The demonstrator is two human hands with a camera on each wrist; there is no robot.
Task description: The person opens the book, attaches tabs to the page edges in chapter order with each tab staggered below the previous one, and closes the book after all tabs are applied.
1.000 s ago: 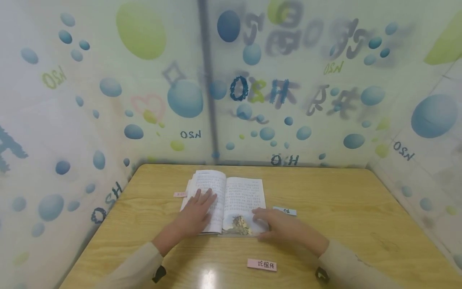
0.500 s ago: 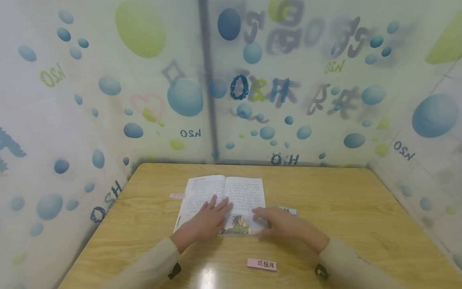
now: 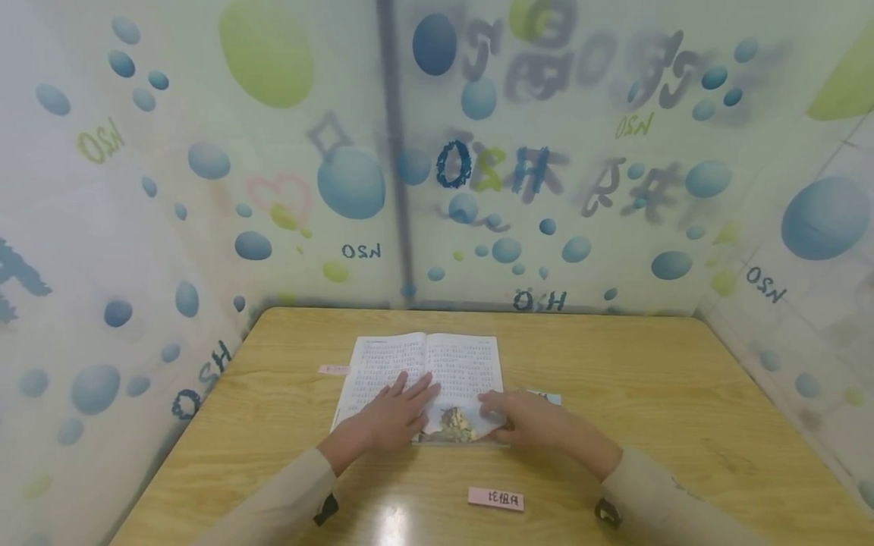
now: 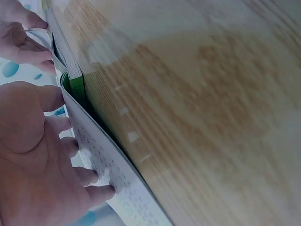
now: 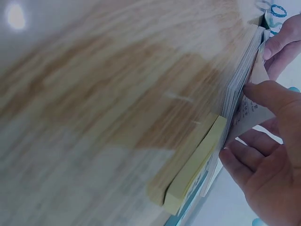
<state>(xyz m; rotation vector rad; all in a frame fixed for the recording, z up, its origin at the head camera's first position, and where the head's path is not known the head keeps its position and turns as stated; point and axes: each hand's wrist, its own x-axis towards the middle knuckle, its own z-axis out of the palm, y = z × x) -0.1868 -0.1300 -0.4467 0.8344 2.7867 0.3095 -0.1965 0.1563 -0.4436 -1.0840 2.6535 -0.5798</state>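
Note:
An open book (image 3: 389,360) lies on the wooden table, with printed text on both pages and a picture at the bottom of the right one. My left hand (image 3: 397,413) rests on it near the spine, fingers spread and nearly straight. At the lower right corner, my right hand (image 3: 531,421) pinches the edge of a page (image 5: 249,113) between thumb and fingers. That page bends up from the stack beneath, as the right wrist view shows. The left wrist view has the left palm (image 4: 33,150) over the curved left pages.
A pink label (image 3: 495,499) lies near the table's front. Another pink label (image 3: 333,370) shows at the book's left edge. Partly behind the right hand is a blue label (image 3: 549,398), near a yellow block (image 5: 195,165). Patterned walls (image 3: 546,250) border the wooden table (image 3: 649,379).
My left hand has moved right, from the raised left pages toward the spine, and those pages now lie flatter. My right hand, almost in place, now bends up the right page's lower corner.

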